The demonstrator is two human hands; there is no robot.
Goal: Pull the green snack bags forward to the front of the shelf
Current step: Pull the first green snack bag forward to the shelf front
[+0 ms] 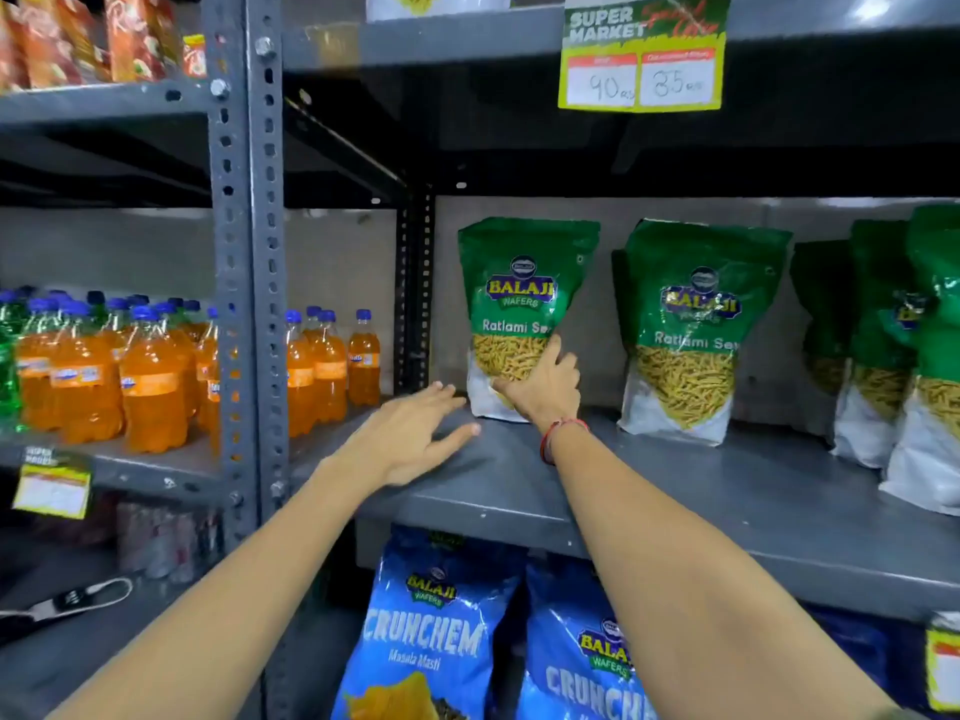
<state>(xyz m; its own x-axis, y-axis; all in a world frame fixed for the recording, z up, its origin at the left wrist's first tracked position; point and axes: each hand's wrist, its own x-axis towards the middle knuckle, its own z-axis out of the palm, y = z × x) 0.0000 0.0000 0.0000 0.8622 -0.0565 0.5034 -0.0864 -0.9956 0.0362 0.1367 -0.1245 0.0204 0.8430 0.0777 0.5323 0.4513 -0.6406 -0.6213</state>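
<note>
1. The leftmost green snack bag point(524, 314) stands upright at the far edge of the grey shelf point(727, 506), against the back panel and just right of the dark rear post.
2. The right hand point(543, 384) lies against the lower front of this bag. Its grip is spread wide, fingers fanned over the clear window, the thumb low at the bag's left. Whether the fingers close around the bag cannot be determined; only surface contact shows.
3. A red thread band point(558, 436) circles the right wrist.
4. The left hand point(415, 433) is open, palm down, fingers extended over the shelf just left of the bag. Its grip holds nothing, and the fingertips stop short of the bag.
5. A second green snack bag point(691, 330) stands upright farther right, also at the far edge, apart from the first.
6. More green bags point(893, 345) cluster at the right border, nearer the front.
7. Blue snack bags point(441, 631) occupy the shelf below.
8. Orange drink bottles point(150, 371) fill the left bay.
9. A price tag point(644, 54) hangs above.
</note>
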